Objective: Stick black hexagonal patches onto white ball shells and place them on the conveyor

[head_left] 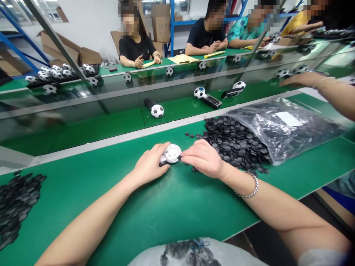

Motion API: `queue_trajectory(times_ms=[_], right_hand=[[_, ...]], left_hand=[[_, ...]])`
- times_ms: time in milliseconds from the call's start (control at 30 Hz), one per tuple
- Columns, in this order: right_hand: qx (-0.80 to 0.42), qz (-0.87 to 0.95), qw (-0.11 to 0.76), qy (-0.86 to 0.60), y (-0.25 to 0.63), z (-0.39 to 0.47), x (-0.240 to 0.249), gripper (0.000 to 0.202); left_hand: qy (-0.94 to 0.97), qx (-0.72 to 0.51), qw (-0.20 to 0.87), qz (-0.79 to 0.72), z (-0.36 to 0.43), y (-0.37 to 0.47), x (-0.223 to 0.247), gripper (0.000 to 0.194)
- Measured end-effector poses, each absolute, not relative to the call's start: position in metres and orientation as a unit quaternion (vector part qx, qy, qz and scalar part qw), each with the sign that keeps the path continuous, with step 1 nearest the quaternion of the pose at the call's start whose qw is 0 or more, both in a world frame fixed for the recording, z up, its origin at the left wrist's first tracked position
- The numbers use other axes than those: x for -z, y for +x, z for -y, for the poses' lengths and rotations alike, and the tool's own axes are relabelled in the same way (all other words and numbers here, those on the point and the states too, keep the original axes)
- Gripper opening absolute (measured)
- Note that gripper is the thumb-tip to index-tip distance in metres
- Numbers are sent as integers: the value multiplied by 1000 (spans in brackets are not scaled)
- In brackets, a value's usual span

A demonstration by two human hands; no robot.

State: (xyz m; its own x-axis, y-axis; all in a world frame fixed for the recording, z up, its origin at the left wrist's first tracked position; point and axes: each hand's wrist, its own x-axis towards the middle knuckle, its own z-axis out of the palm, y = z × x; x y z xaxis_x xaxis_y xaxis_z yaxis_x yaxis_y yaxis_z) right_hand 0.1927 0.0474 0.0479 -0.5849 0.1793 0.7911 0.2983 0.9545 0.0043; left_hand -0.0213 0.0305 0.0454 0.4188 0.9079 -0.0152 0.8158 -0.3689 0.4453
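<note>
My left hand (151, 162) is wrapped round a white ball-shaped piece (172, 153) with a dark part beneath it, low over the green table (119, 218). Fingertips of my right hand (203, 159) pinch a small black piece (179, 157) against the right side of the white ball. Just beyond my right hand lies a heap of black pieces (238, 140), spilling from a clear plastic bag (288, 125).
Another pile of black pieces (19, 203) lies at the far left. Behind a metal rail (122, 137), a green belt (116, 123) carries football-headed items (157, 111). At the right a co-worker's hand (302, 79) reaches over the belt. Several people sit across.
</note>
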Motion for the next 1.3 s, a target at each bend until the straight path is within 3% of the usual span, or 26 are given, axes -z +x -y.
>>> queue_trajectory(times_ms=[167,433,667,800,1000,1300], right_hand=[[138,882,438,-105,195,-43,-55,8],[1,906,374,-200,189,-52,-35,18],[-28,919,337,-203,179,-52,-22,17],[-91,897,367,-230,177,-53,-20,10],[-252,843,359,-311,177,-54,-15,41],[-450,751,318,-364,174,-55,-15,49]], left_hand=[[826,-109,173,-526,-30,-20,-44,67],[831,-94,161,-524,-28,-21,-47,64],[809,-100,185,-549,-32,-16,-47,74],[804,-107,183,-556,-33,-14,-47,67],[805,-111,188,-551,-32,-14,-49,59],[802,-118,203,-550,-33,-16,-50,60]])
